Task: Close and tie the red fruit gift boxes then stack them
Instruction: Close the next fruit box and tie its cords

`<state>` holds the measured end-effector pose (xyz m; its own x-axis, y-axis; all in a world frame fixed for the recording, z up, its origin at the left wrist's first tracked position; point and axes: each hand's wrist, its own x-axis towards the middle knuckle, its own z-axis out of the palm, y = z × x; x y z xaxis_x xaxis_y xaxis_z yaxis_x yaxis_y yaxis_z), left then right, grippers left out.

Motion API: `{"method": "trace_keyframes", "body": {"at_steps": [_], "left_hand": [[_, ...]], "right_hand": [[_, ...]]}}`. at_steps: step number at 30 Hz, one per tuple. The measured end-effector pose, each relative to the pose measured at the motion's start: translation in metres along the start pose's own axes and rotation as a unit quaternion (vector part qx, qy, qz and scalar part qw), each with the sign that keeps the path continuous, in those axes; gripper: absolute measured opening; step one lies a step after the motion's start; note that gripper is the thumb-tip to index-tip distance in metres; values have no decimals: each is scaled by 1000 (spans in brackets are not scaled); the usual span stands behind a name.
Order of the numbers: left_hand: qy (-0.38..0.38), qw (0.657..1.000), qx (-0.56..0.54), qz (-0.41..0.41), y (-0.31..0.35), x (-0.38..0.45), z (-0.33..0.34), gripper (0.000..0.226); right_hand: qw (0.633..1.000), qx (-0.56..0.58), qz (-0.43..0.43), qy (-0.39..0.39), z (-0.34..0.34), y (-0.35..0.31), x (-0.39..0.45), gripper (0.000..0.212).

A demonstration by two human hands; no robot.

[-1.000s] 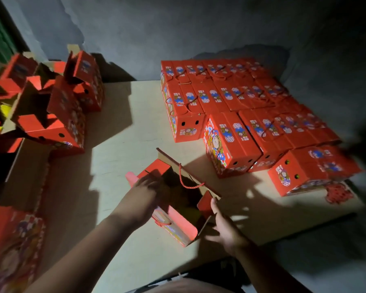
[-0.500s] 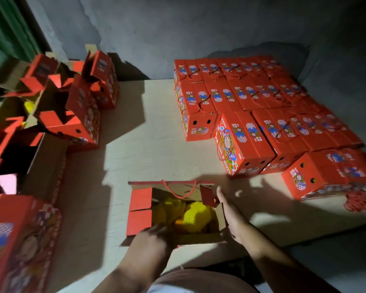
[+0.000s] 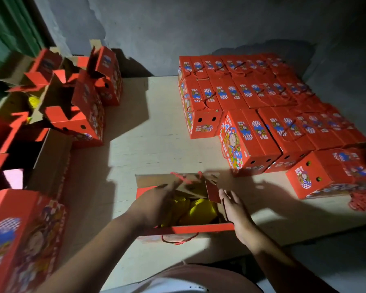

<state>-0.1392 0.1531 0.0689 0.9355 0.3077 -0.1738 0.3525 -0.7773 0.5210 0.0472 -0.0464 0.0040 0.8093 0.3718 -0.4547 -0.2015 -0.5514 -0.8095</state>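
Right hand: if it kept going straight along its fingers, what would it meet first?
The right hand lies open, fingers aimed up and slightly left. First in line looks like the small red side flap of the open red cardboard fruit box, nearly at its fingertips; depth is uncertain.

Open box (image 3: pixel 186 228): red outside, brown card inside; yellow fruit (image 3: pixel 201 210); red cord (image 3: pixel 179 241). Closed boxes (image 3: pixel 247 142): red, blue-and-white checks, multicoloured figure print. Bench (image 3: pixel 156 132) pale beige. Wall (image 3: pixel 178 28) grey.

Dim, harsh overhead light; dark, warped edges.
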Motion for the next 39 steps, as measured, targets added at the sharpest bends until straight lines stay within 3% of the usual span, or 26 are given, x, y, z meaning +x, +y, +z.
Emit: {"method": "trace_keyframes", "body": {"at_steps": [3,5,9,13,16,27,34,39], "left_hand": [[97,994,-53,14,-13,5,1,104],[111,993,-34,12,-23,8,3,104],[60,997,-12,40,-43,6,12,96],[12,998,69,2,-64,-9,25,101],[5,997,67,-21,-79,-28,36,96],[42,998,21,-51,-99,-58,59,64],[58,997,8,-49,-108,-69,61,64],[79,997,22,-16,-107,-79,60,63]], "right_hand": [[1000,7,-15,9,-1,1,0,14],[1000,20,-22,5,0,2,-2,19],[998,41,-49,-12,0,8,-7,23],[994,35,-90,-44,-6,16,-10,26],[990,19,-113,-78,-10,26,-10,33],[949,-164,-221,-156,-14,47,5,64],[898,-283,-289,-172,-16,50,15,65],[867,-394,-241,-188,-24,53,21,59]]}}
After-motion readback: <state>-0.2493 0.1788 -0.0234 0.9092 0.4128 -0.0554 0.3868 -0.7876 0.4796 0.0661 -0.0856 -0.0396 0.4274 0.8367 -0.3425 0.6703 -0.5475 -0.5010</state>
